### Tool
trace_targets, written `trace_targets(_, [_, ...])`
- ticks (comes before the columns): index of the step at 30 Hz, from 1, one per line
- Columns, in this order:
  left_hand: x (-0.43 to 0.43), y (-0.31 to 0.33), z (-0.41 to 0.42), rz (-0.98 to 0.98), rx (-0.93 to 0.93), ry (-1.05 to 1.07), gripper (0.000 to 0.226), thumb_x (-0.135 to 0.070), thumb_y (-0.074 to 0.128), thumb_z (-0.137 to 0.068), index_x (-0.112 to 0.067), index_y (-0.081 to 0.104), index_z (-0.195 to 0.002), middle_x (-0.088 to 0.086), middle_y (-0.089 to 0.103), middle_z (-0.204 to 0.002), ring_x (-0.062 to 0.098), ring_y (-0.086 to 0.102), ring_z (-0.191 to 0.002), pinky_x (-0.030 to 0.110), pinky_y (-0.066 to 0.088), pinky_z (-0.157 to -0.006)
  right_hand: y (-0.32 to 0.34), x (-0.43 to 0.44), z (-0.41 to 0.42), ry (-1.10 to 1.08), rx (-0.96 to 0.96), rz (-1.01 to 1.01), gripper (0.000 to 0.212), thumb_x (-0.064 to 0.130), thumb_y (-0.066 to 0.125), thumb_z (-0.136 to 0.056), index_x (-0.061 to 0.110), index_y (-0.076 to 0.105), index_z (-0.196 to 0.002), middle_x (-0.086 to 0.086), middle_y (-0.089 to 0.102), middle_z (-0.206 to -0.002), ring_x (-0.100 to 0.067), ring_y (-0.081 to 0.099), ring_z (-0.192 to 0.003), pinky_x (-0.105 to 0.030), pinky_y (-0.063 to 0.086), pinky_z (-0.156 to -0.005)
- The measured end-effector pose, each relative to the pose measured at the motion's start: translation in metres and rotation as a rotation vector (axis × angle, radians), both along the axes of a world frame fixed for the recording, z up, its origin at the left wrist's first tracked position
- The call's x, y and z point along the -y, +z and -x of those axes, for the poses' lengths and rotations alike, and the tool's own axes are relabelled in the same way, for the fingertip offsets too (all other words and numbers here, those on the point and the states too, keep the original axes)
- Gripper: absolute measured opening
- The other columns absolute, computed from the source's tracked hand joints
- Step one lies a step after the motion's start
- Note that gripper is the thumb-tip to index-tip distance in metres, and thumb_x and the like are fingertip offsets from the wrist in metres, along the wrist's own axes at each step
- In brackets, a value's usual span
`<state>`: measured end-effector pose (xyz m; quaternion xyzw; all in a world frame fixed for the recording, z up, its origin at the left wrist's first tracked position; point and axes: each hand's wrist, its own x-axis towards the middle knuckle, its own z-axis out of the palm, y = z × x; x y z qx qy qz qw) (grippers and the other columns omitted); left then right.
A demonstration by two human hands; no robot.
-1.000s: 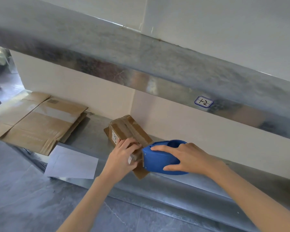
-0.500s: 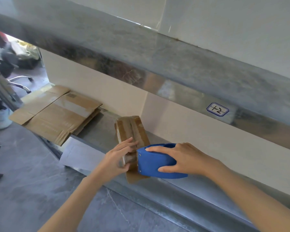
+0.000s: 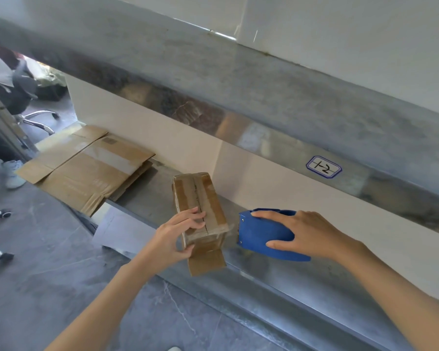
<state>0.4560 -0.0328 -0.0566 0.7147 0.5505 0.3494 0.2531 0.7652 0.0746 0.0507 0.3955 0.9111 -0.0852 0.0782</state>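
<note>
On a steel counter (image 3: 302, 279) under a shelf (image 3: 264, 79) by a cream wall (image 3: 162, 138), a box (image 3: 200, 198) lies long axis toward the wall, left hand (image 3: 173, 239) gripping its near end, right hand (image 3: 312, 231) clasping a dispenser (image 3: 259, 231) beside it.

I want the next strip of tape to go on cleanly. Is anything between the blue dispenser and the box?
Nothing visible. The right hand grips the tape dispenser just right of the box, which the left hand holds; only bare shelf lies in the gap.

Soft daylight, shelf glare, wide-angle distortion
</note>
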Motion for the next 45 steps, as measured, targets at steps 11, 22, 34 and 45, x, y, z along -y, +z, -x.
trace_targets(11, [0.000, -0.003, 0.000, -0.005, -0.019, 0.011, 0.048, -0.007, 0.078, -0.078, -0.022, 0.064, -0.122, -0.030, 0.041, -0.141, -0.009, 0.028, -0.140, 0.011, 0.032, -0.109, -0.012, 0.016, 0.027, -0.017, 0.105, -0.170, 0.067, 0.065, 0.039, -0.094, 0.059, 0.000, -0.148, 0.004, 0.054, -0.068, -0.015, 0.052, -0.064, -0.027, 0.038, -0.060])
trace_targets(22, [-0.002, -0.005, -0.005, -0.046, -0.035, 0.044, 0.044, -0.005, 0.079, -0.076, -0.020, 0.067, -0.115, -0.016, 0.053, -0.138, -0.003, 0.036, -0.137, 0.012, 0.030, -0.109, -0.026, 0.037, 0.044, -0.132, 0.162, -0.251, 0.066, 0.062, 0.035, -0.098, 0.050, 0.000, -0.152, 0.004, 0.040, -0.059, -0.013, 0.043, -0.053, -0.027, 0.031, -0.048])
trace_targets(34, [-0.002, 0.010, -0.012, -0.034, -0.079, 0.067, 0.041, 0.004, 0.079, -0.071, -0.010, 0.069, -0.108, -0.001, 0.059, -0.135, 0.018, 0.046, -0.133, 0.024, 0.038, -0.106, -0.026, 0.042, 0.061, -0.102, 0.202, -0.321, 0.062, 0.048, 0.046, -0.100, 0.036, 0.017, -0.154, 0.000, 0.033, -0.058, -0.015, 0.031, -0.046, -0.029, 0.019, -0.043])
trace_targets(45, [-0.002, 0.005, -0.008, 0.008, -0.129, 0.044, 0.045, -0.005, 0.078, -0.076, -0.015, 0.063, -0.118, -0.018, 0.044, -0.139, -0.003, 0.030, -0.136, -0.001, 0.018, -0.104, -0.084, 0.013, 0.040, -0.331, -0.178, -0.152, 0.062, 0.059, 0.054, -0.092, 0.048, 0.026, -0.146, 0.006, 0.046, -0.054, -0.007, 0.042, -0.048, -0.024, 0.030, -0.046])
